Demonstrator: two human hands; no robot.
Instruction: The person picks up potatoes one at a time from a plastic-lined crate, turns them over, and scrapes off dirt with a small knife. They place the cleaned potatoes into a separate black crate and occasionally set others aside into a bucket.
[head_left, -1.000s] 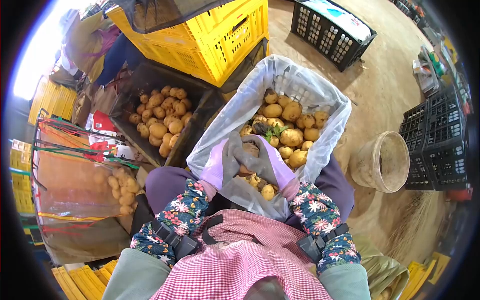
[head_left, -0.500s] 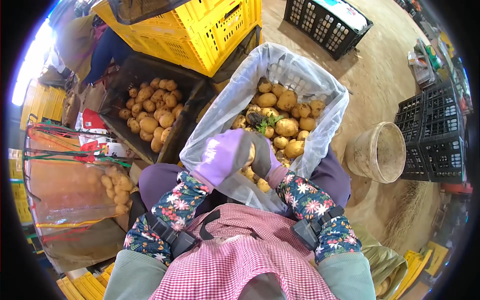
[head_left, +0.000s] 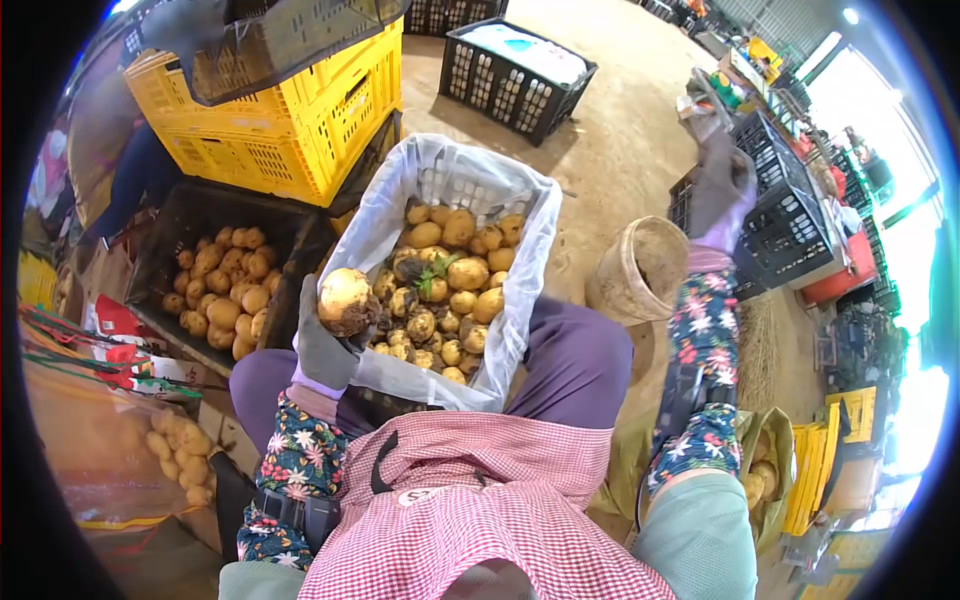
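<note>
My left hand (head_left: pixel 325 345), in a purple and grey glove, holds a large potato (head_left: pixel 344 298) with dark soil on its lower side, at the left rim of the lined crate. My right hand (head_left: pixel 722 195) is stretched out to the far right, above the pale bucket and near the black crates; it is blurred, and its fingers are too smeared to read. Between my knees stands the crate with a clear plastic liner (head_left: pixel 540 225), holding several soil-marked potatoes (head_left: pixel 468 272) and a green leafy sprig (head_left: pixel 436 268).
A dark crate (head_left: pixel 150 240) of cleaner potatoes stands left, beside stacked yellow crates (head_left: pixel 350 110). A dirty bucket (head_left: pixel 612 275) is right of my knee. Black crates (head_left: pixel 790 225) stand beyond it, and another black crate (head_left: pixel 490 95) is ahead. A mesh bag (head_left: pixel 90 430) lies left.
My hands have parted. My right hand has swung far out to the right; my left hand has moved left with the potato. The view has turned right.
</note>
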